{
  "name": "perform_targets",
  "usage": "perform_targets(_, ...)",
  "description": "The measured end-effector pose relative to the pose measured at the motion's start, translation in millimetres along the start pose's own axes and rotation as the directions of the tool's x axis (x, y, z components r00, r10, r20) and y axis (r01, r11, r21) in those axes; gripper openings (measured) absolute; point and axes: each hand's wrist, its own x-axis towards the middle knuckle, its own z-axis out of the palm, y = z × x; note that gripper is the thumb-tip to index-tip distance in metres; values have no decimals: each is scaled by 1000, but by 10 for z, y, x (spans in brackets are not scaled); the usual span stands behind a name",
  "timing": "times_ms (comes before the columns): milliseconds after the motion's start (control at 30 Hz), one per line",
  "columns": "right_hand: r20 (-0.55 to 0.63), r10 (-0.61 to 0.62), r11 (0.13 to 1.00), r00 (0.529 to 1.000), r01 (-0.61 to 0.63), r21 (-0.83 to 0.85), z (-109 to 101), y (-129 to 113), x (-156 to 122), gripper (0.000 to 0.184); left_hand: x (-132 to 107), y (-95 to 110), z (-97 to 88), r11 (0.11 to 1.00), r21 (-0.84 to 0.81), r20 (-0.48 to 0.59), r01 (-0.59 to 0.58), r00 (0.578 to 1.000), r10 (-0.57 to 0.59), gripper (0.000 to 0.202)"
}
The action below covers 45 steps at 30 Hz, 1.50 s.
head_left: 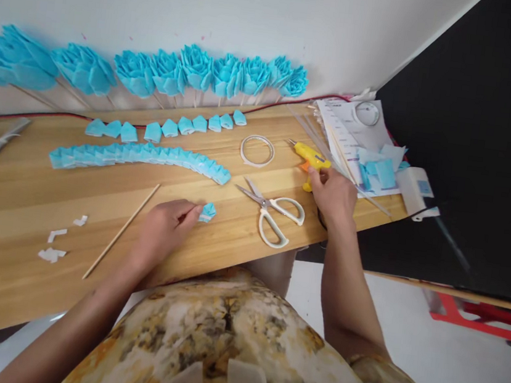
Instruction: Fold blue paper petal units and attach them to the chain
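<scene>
My left hand rests on the wooden table and pinches a small folded blue paper piece between its fingertips. My right hand is closed around the handle of a yellow glue gun that lies on the table to the right. White-handled scissors lie between my two hands. A thin wooden stick lies just left of my left hand.
A curved row of overlapped blue folded pieces and a line of separate ones lie further back. Blue paper flowers on sticks lean on the wall. A tape ring, papers with blue scraps and white scraps lie around.
</scene>
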Motion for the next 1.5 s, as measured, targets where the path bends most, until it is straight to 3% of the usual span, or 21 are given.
perform_targets(100,8,-42,998,999,42,-50,55,-53,-9,51,-7,-21,18,1000,-9,-17,-8,1000,7,41)
perform_targets(200,-46,-62,998,997,61,-28,138,-46,9,43,-6,-24,30,1000,-18,-19,-12,1000,11,42)
perform_targets(267,-95,-38,997,995,44,62,195,11,46,32,-3,-14,33,1000,-31,-22,-2,1000,1,42)
perform_targets(367,-121,-9,933,993,52,355,244,141,102,24,-3,4,26,996,-84,-27,26,999,-28,44)
perform_targets(433,-97,25,796,995,39,604,214,198,96,24,-2,4,10,988,-146,-20,54,998,-58,44)
perform_targets(500,-86,86,602,993,17,799,102,192,26,30,0,-16,-11,971,-225,-6,80,996,-84,44)
perform_targets(600,-161,104,328,981,119,937,-204,86,-191,37,10,-74,-39,925,-365,18,109,994,-110,43)
perform_targets(667,-112,-19,137,994,114,984,-421,4,-359,36,21,-109,-48,878,-463,34,125,992,-124,44)
perform_targets(733,-39,-203,45,978,49,998,-565,-54,-492,37,35,-129,-46,826,-545,58,144,989,-134,45)
perform_targets(867,9,-417,99,909,36,994,-575,-120,-624,43,54,-130,-27,760,-622,99,188,982,-162,44)
perform_targets(1000,-26,-360,126,933,77,989,-460,-206,-751,34,53,-128,-21,753,-632,90,184,982,-164,44)
perform_targets(1067,54,-346,177,937,9,984,-419,-241,-833,35,50,-124,-28,756,-631,90,175,984,-153,44)
perform_targets(1167,226,-440,296,869,-97,950,-354,-254,-921,36,47,-113,-45,772,-613,94,169,985,-142,42)
perform_targets(1300,205,-595,369,777,37,929,-265,-274,-958,19,40,-110,-52,789,-592,99,164,986,-131,41)
perform_targets(1500,104,-642,411,760,227,883,-229,-426,-1028,33,29,-122,-43,796,-584,96,157,988,-124,40)
